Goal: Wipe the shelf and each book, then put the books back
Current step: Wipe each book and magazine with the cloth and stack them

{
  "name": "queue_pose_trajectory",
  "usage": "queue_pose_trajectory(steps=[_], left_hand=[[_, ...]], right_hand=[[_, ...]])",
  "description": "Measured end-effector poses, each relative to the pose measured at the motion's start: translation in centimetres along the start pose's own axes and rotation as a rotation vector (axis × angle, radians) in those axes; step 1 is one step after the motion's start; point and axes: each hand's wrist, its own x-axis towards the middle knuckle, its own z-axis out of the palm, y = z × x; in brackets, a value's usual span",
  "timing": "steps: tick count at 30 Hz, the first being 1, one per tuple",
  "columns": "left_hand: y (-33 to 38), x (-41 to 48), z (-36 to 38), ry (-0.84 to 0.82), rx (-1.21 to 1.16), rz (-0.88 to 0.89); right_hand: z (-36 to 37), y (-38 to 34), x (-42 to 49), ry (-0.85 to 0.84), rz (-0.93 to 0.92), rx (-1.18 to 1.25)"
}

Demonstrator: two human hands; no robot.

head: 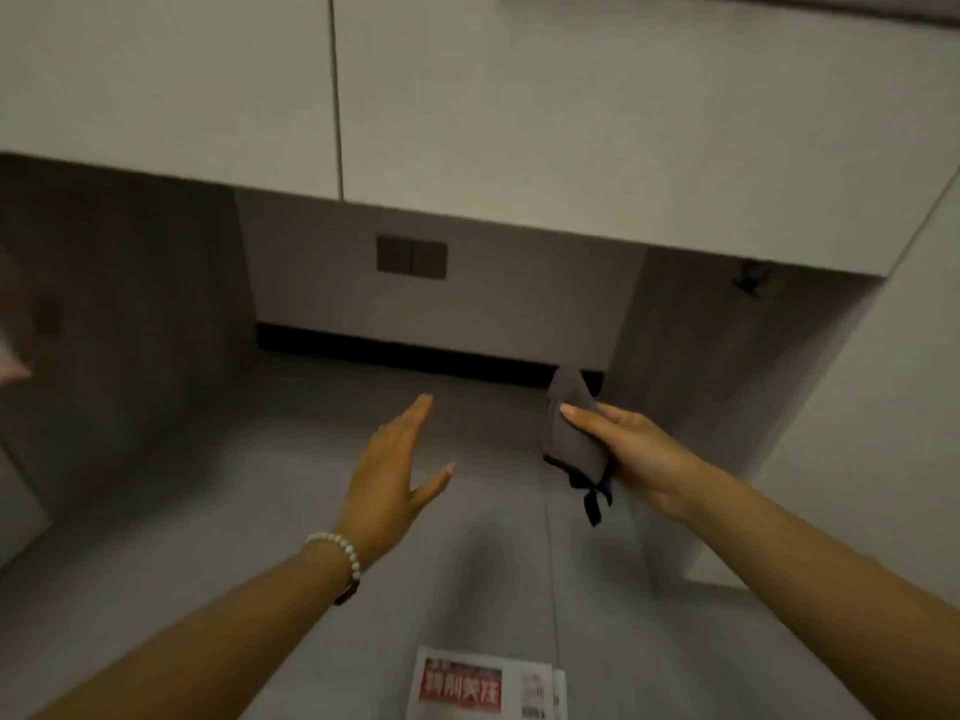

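Cloth (574, 433) over bare shelf (322, 501) edge

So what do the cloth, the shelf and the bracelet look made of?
Cloth: soft grey fabric, probably microfibre; it folds limply in the right hand, with a dark edge binding. Shelf: matte grey panel, probably laminate; flat, no visible grain. Bracelet on the left wrist: pale round beads, glossy; the material is unclear.

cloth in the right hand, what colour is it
Grey cloth with a dark edge trim, in the head view.
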Motion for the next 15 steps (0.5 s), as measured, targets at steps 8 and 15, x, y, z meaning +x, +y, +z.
queue_pose_trajectory(steps=[8, 15], left_hand=[[-7.4, -20.2, 9.5, -0.452, -0.036, -0.454], [-11.7, -28.1, 13.0, -0.797, 0.208, -0.288]], right_hand=[[3.3, 22.0, -3.3, 0.008, 0.301, -0.288], [6.7, 33.6, -4.2, 0.088, 0.069, -0.714]])
